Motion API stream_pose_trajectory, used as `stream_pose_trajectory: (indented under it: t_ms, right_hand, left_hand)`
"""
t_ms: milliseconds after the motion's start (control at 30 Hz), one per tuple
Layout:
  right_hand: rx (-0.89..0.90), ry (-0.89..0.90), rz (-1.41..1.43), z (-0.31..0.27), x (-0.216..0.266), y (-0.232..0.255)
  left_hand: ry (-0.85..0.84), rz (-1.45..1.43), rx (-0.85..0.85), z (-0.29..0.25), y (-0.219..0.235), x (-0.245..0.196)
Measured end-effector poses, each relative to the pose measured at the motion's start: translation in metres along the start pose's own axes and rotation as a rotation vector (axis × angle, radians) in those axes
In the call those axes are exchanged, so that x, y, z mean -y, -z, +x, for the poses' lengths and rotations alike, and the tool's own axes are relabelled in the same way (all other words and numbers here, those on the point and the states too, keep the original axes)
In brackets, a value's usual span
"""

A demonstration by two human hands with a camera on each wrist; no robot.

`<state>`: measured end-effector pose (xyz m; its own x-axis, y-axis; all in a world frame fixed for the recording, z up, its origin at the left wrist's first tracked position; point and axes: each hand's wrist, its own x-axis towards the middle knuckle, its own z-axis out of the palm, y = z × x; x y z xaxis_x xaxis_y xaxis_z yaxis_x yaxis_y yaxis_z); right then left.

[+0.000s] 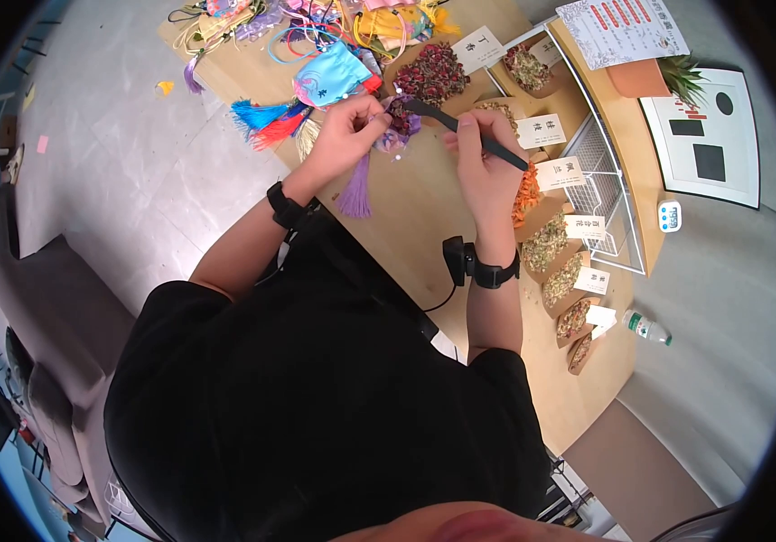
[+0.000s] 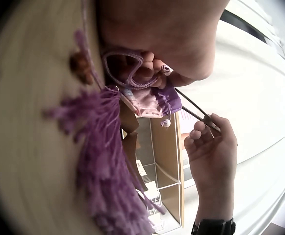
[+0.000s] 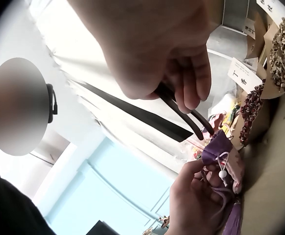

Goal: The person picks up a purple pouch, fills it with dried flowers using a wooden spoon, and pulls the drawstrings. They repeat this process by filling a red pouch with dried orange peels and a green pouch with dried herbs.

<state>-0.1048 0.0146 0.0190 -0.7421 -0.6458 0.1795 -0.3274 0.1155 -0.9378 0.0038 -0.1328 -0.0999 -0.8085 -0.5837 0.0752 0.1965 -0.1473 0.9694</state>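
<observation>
My left hand holds a small purple-and-pink drawstring pouch near its mouth, fingers curled against its side. From it hang a purple cord with a white bead and a long purple tassel. In my right hand is a pair of black tweezers, pinched between thumb and fingers. Their tips lie right at the pouch's purple rim in the right wrist view. The inside of the pouch is mostly hidden. Beyond the pouch sits a heap of dark red dried flowers in a paper tray.
Several paper trays of dried herbs with name cards line the table's right side, beside a white wire rack. Colourful tasselled pouches lie at the far left. A water bottle lies beyond the right edge.
</observation>
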Motion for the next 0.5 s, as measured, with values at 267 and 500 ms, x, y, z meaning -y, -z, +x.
stream_pose_trajectory:
  t_ms: [267,500]
  right_hand:
    - [0.148,0.154,-0.209,0.000,-0.018,-0.017]
    - [0.151,0.096,-0.199,-0.011,0.001,-0.009]
  left_hand:
    - [-0.024,-0.046,-0.014,-0.005,-0.001,-0.010]
    - [0.057,-0.132,-0.032,-0.011,-0.001,-0.029]
